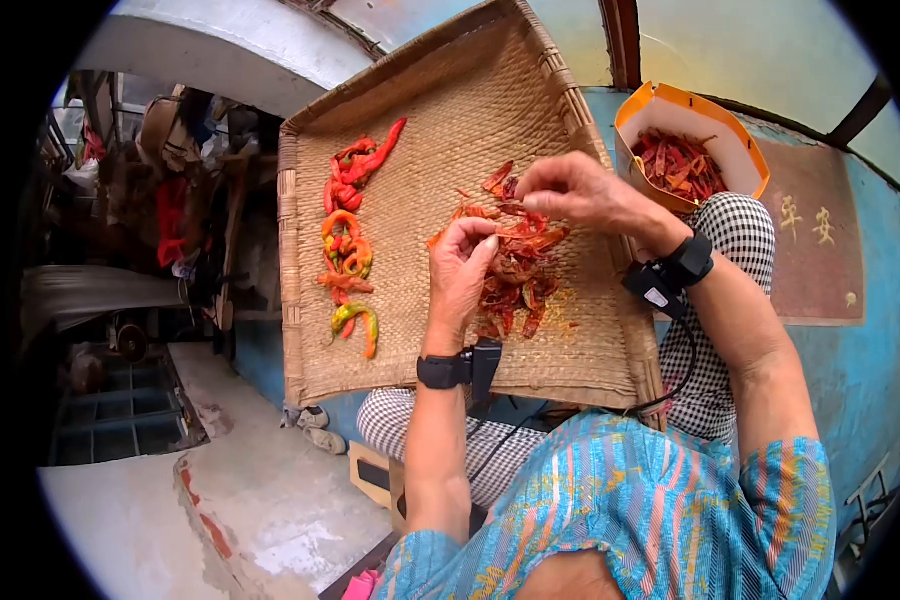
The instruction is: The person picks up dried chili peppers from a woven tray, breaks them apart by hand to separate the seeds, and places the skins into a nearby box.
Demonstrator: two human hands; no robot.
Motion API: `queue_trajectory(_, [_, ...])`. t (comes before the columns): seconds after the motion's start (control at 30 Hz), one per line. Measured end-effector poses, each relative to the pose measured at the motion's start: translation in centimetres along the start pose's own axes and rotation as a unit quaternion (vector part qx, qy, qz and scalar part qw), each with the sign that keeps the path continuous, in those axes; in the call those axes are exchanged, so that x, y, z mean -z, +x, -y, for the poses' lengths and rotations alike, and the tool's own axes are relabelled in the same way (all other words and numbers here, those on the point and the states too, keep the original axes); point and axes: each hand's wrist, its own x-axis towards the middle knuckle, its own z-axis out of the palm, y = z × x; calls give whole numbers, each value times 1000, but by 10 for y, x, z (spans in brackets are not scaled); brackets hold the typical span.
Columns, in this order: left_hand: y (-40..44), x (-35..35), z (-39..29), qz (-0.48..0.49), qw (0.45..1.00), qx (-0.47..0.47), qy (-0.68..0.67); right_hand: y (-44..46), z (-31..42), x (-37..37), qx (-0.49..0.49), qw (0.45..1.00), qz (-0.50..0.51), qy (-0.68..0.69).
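Observation:
A woven tray with raised sides rests across my lap. On its right half lies a heap of dried red chili peppers, with yellow seeds scattered beside it. My left hand is closed in a pinch over the heap's left side, a dried chili at its fingertips. Just above and to the right, my right hand has its fingers curled together; what they hold, if anything, is too small to make out. Fresh red chili peppers and a greenish-yellow one line the tray's left side.
An orange-rimmed white container with dried chilies stands right of the tray, next to my checkered knee. A reddish mat lies on the blue floor beyond. Shoes and a small box are below the tray at left.

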Motion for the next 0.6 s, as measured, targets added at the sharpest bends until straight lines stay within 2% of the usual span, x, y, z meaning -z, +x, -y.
queue_trajectory(0.07, [-7,-2,4,-28,993,-20,-115,-3,7,-8,15,992,78,-102])
queue_trajectory(0.13, [-13,-7,3,-58,991,-11,-121,-5,6,-18,48,982,90,-157])
queue_trajectory(0.2, [-16,-9,4,-64,988,-2,-138,-5,6,-21,35,978,101,-180])
queue_trajectory(0.3, [-15,-13,1,-101,984,-10,-144,0,4,-16,61,985,14,-160])
queue_trajectory(0.33, [-14,-13,0,-119,982,-8,-146,1,4,-9,-31,998,6,-50])
queue_trajectory(0.4, [-11,-10,2,-113,986,-2,-121,3,8,9,-85,984,-91,126])
queue_trajectory(0.43, [-8,-7,4,-107,990,3,-96,3,9,16,-93,959,-150,223])
queue_trajectory(0.47, [-3,-5,7,-108,989,3,-97,3,9,24,-100,920,-206,317])
queue_trajectory(0.53, [8,-3,3,-21,988,-31,150,1,3,41,-80,835,-326,436])
queue_trajectory(0.57, [10,-4,-4,6,974,-28,224,0,-6,50,-36,791,-346,503])
queue_trajectory(0.6, [17,-3,-4,8,974,-28,224,-1,-16,59,9,740,-364,565])
